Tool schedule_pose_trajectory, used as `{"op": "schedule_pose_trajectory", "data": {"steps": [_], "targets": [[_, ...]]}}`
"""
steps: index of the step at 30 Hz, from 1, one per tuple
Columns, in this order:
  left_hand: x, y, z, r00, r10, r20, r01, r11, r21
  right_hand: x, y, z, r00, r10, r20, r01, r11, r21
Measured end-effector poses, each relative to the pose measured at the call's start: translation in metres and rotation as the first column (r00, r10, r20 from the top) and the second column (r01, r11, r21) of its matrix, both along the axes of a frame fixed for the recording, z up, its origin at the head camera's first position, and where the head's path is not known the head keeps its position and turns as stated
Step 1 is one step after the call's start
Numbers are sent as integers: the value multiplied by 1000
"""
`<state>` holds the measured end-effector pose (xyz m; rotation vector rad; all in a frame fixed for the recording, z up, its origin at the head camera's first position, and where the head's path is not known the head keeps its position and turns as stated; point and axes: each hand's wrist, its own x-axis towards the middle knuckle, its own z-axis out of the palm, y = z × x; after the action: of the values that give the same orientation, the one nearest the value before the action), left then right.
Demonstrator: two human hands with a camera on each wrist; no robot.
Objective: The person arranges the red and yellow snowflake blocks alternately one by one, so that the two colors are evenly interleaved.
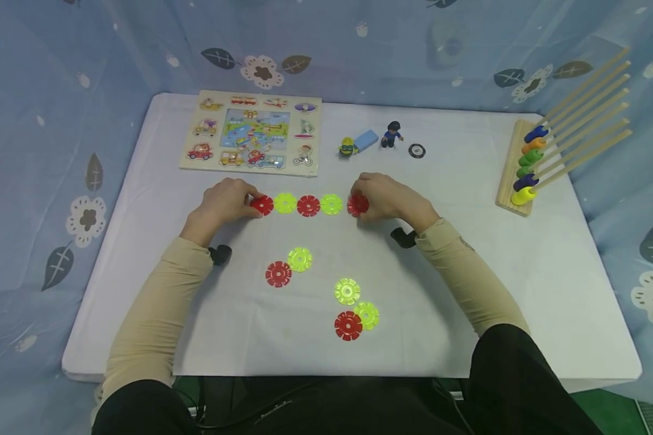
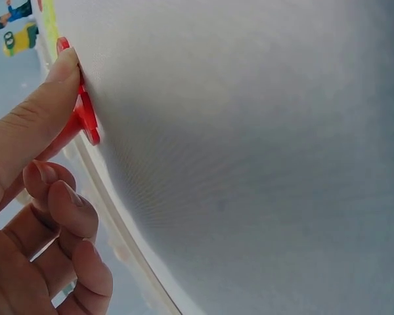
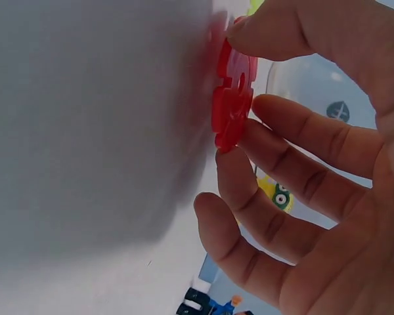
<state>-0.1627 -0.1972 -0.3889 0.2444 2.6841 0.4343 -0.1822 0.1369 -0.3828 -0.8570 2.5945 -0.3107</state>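
Observation:
A row of flat flower-shaped discs lies on the white table point(image 1: 468, 290), alternating red and yellow. My left hand point(image 1: 248, 202) grips the red disc point(image 1: 262, 205) at the row's left end; in the left wrist view my thumb point(image 2: 49, 98) lies on that disc point(image 2: 87, 121) and the other fingers are curled. My right hand point(image 1: 363, 200) pinches the red disc point(image 1: 357, 205) at the right end; in the right wrist view that disc point(image 3: 233, 92) sits between thumb and fingertips point(image 3: 262, 105). Between them lie a yellow disc point(image 1: 285, 203), a red one point(image 1: 308, 205) and a yellow one point(image 1: 331, 204).
Several loose discs lie nearer me, among them a red one point(image 1: 278, 273) and a yellow one point(image 1: 347, 291). A picture puzzle board point(image 1: 252, 132), a toy figure point(image 1: 392, 134), a blue block point(image 1: 366, 140) and a black ring point(image 1: 416, 151) sit farther back. A wooden rod rack point(image 1: 514, 172) stands right.

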Motion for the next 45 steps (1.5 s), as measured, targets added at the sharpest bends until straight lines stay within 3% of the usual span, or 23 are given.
{"op": "schedule_pose_trajectory", "data": {"steps": [14,21,32,45], "targets": [[1,4,3,1000,-7,5,7,1000,-4,-3,-7,-1,999,3,36,-3,1000,18],[-1,3,4,1000,-11,10,11,1000,-7,3,-2,2,998,26,-50,-24,998,52],[-2,2,5,1000,-2,17,2,1000,-23,41,0,8,990,142,-19,-143,990,-5],[0,3,3,1000,-7,11,8,1000,-23,94,-4,1,946,323,7,-323,946,-12]]}}
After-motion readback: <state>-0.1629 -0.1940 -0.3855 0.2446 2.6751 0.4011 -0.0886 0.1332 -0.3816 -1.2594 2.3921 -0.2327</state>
